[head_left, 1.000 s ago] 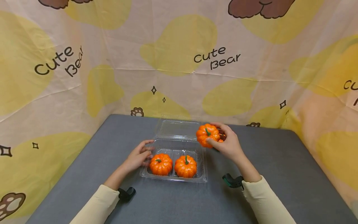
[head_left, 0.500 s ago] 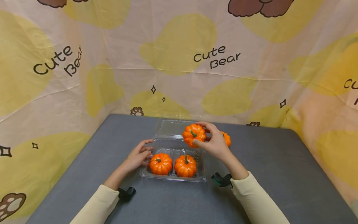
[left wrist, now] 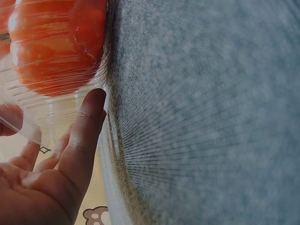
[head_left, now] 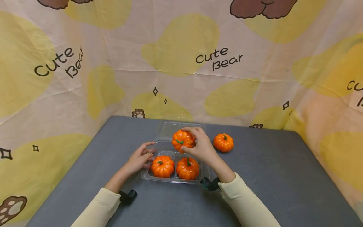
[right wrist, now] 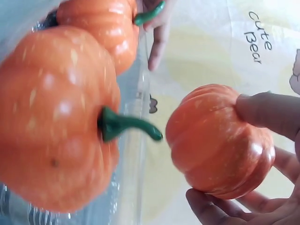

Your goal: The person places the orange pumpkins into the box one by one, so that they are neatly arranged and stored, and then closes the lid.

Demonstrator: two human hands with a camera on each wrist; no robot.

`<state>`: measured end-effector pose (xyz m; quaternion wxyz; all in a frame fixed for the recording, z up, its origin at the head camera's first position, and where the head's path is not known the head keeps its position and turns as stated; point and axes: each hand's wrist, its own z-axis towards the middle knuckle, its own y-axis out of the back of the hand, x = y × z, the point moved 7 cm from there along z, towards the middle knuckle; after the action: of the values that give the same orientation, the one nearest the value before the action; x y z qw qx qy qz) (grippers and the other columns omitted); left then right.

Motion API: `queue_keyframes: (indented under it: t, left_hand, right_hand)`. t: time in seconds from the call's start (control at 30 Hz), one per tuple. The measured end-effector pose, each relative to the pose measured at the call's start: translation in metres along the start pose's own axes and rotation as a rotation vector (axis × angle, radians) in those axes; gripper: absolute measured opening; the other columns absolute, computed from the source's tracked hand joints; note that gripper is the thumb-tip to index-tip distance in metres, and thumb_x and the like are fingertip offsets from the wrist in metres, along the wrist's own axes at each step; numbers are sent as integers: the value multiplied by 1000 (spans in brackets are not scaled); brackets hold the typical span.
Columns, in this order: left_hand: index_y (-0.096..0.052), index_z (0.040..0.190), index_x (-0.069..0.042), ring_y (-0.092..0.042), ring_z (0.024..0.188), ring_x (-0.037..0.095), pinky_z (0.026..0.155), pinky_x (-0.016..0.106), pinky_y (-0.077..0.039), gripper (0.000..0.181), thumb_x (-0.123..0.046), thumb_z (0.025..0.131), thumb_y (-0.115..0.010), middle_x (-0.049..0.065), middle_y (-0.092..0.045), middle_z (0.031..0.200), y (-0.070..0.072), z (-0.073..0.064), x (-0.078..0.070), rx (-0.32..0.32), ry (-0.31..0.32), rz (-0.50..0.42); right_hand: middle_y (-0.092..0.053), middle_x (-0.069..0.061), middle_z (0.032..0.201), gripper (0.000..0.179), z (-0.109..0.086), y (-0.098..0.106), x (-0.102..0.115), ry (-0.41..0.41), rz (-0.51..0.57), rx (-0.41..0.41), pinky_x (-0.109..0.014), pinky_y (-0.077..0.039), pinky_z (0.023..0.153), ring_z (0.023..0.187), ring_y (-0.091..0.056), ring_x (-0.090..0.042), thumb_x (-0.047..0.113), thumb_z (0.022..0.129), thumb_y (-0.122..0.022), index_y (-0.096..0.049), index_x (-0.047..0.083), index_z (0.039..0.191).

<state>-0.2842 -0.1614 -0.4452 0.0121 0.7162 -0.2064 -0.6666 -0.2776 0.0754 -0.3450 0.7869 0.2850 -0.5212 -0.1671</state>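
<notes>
My right hand point(head_left: 200, 146) grips an orange toy pumpkin point(head_left: 181, 140) between thumb and fingers, above the back of a clear plastic clamshell box point(head_left: 175, 180). Two more toy pumpkins sit side by side in the box's front, a left one point(head_left: 162, 166) and a right one point(head_left: 187, 168). In the right wrist view the held pumpkin point(right wrist: 218, 145) is apart from the right-hand boxed pumpkin point(right wrist: 56, 126). My left hand point(head_left: 138, 160) rests with fairly straight, spread fingers against the box's left side. Its fingers point(left wrist: 82, 131) touch the ribbed plastic wall in the left wrist view.
Another toy pumpkin point(head_left: 223, 142) stands on the grey table point(head_left: 272, 176), right of the box. The box's clear lid point(head_left: 167, 128) lies folded back toward the printed cloth backdrop point(head_left: 175, 63). Both wrists wear dark cameras.
My right hand has carried its pumpkin left from beside the box to over its back half, uncovering the pumpkin on the table. The left hand has stayed in place.
</notes>
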Motion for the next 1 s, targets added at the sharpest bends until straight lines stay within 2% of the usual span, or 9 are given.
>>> queue_keyframes:
  t: [0.3,0.67,0.87,1.0]
  left_hand:
    - [-35,145,-12,-62,97,24,66,35,-57,50,-8,96,-44,29,-47,140,-1,1,3,-4,1,-7]
    - [-32,146,-8,-62,97,22,63,33,-56,52,-6,95,-43,32,-46,140,-2,-1,-5,2,-19,-20]
    - [-32,147,-10,-62,97,22,64,33,-55,51,-7,97,-43,30,-46,141,-3,-1,-4,0,3,-19]
    - [-31,147,-10,-63,104,27,66,35,-56,50,-9,98,-42,30,-45,141,-3,-2,-4,3,3,-10]
  right_hand:
    - [-53,-12,123,59,4,-26,5,-26,-77,59,-38,-55,75,95,-60,-27,14,77,-79,-56,23,131]
    - [-54,-13,113,59,11,-44,12,-22,-51,109,-38,-54,77,92,-59,-25,13,76,-79,-55,19,130]
    - [-53,-14,118,59,11,-52,12,-58,-86,130,-39,-54,78,95,-59,-27,11,77,-78,-54,19,130]
    - [-52,-16,119,60,11,-58,15,-48,-135,128,-42,-54,80,98,-57,-31,7,76,-78,-54,17,131]
